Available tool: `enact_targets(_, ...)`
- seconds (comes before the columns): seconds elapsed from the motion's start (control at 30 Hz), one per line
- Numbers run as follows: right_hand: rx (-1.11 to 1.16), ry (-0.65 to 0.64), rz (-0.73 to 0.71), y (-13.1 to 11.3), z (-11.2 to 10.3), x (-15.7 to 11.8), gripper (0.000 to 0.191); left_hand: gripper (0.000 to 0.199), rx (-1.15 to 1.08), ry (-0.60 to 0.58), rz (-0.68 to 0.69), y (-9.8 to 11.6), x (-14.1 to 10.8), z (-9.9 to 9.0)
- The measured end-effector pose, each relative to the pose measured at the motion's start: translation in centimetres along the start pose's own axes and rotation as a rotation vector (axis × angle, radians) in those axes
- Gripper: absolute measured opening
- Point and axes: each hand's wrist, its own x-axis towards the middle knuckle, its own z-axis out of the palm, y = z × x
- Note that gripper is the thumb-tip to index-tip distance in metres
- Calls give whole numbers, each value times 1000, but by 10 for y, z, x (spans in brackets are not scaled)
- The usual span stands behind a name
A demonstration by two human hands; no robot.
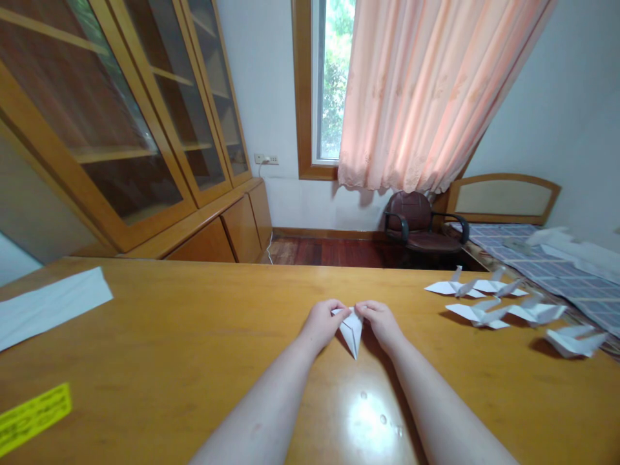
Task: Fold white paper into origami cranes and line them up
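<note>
A piece of folded white paper [352,332] is held between my two hands over the wooden table, its narrow point toward me and creases showing on its face. My left hand [323,324] pinches its upper left edge, thumb on top. At the upper right corner, my right hand [380,323] grips it with thumb and fingers closed. The far side of the paper and some fingertips are hidden. Off to the right stand several finished-looking white paper cranes [477,314] with wings spread.
On the table [194,361], a white paper strip [53,303] lies at the far left and a yellow label [33,416] at the near left. Beyond the table are a glass-door cabinet [145,213], an office chair [421,223] and a bed [513,242] at right.
</note>
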Motion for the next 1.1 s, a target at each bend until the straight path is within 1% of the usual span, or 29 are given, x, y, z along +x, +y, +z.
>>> enact_targets(0.17, -2, -20, -36, 2, -1, 1, 27, 28, 18, -17, 15, -1, 0, 0)
enact_targets(0.33, -33, -23, -73, 2, -1, 1, 38, 29, 10, -6, 27, -2, 1, 0)
enact_targets(0.5, -131, -16, -35, -1, 1, -1, 43, 31, 9, 38, 13, -6, 2, 0)
enact_targets(0.57, -181, 18, -55, -2, 0, -1, 44, 34, 30, 62, -8, -9, 3, 0)
enact_targets(0.7, -249, 122, -156, -2, -4, 1, 43, 37, 71, 102, -30, -14, 5, 0)
enact_targets(0.93, -294, 115, -140, -1, -4, 1, 43, 30, 88, 91, -51, -17, 7, 0)
enact_targets(1.1, -317, 132, -143, -5, -3, 0, 45, 30, 78, 60, -61, -17, 7, 1)
